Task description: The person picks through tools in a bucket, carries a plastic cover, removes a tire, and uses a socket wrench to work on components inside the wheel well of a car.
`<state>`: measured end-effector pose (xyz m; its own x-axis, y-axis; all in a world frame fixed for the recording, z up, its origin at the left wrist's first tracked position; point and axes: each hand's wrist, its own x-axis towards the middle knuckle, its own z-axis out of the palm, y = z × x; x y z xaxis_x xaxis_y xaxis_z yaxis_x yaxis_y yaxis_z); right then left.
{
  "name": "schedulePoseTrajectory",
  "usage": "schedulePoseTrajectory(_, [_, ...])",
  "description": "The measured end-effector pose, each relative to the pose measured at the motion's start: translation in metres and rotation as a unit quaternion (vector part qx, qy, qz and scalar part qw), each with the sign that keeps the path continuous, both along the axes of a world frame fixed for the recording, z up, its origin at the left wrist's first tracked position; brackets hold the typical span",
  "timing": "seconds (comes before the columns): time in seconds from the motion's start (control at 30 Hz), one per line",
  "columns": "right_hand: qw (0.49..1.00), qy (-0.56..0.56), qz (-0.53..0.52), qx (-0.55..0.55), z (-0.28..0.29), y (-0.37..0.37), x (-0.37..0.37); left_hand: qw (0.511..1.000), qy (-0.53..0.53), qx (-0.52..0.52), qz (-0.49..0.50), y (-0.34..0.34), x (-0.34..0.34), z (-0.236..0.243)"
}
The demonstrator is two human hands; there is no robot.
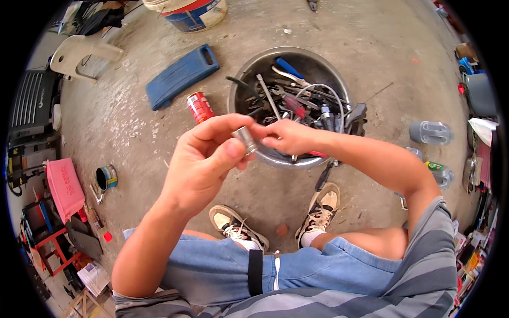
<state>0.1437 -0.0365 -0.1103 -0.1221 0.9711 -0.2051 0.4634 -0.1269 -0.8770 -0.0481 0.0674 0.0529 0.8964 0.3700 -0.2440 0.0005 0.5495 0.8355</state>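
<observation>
2 hands (199,159), 1 metal socket (244,140)

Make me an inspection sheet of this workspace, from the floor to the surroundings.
Surface: grey, stained concrete floor.
Job's things: short silver metal cylinder; round steel basin holding mixed metal tools.
Clutter: blue plastic case and red cylindrical can, left of the basin.
Hands: left hand grips the cylinder; right hand close by, contact unclear.
Cables: pale grey loop in the basin, cable or hose unclear.
Surroundings: pink plastic box left; clear plastic jug right.
</observation>
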Motion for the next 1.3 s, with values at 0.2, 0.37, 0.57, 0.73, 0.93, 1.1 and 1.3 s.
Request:
schedulePoseTrajectory(0.2, [0.959,-0.107,0.084,0.25,0.001,-0.04,-0.018,0.998,-0.013,-0.037,0.049,-0.002,-0.003,0.003])
schedulePoseTrajectory(0.37, [0.907,0.074,0.094,0.405,0.115,-0.06,-0.057,0.982,0.079,0.03,0.17,0.016,-0.003,0.017])
schedulePoseTrajectory(0.57, [0.858,0.134,0.217,0.446,0.184,-0.104,-0.044,0.983,0.088,0.032,0.156,0.026,-0.002,0.022])
schedulePoseTrajectory(0.73, [0.874,0.317,-0.044,0.367,0.228,-0.057,-0.066,0.985,0.107,0.024,0.137,0.03,-0.004,0.007])
schedulePoseTrajectory(0.93, [0.925,0.22,-0.071,0.303,0.215,-0.074,-0.084,0.988,0.093,0.021,0.118,0.038,-0.002,0.008])
schedulePoseTrajectory(1.1, [0.973,0.065,0.21,0.067,0.17,-0.043,-0.05,0.986,0.106,0.017,0.13,0.036,-0.005,0.014])
schedulePoseTrajectory(1.3, [0.978,-0.203,-0.052,-0.025,-0.006,0.015,-0.009,0.981,0.101,0.004,0.167,0.041,-0.006,0.004])
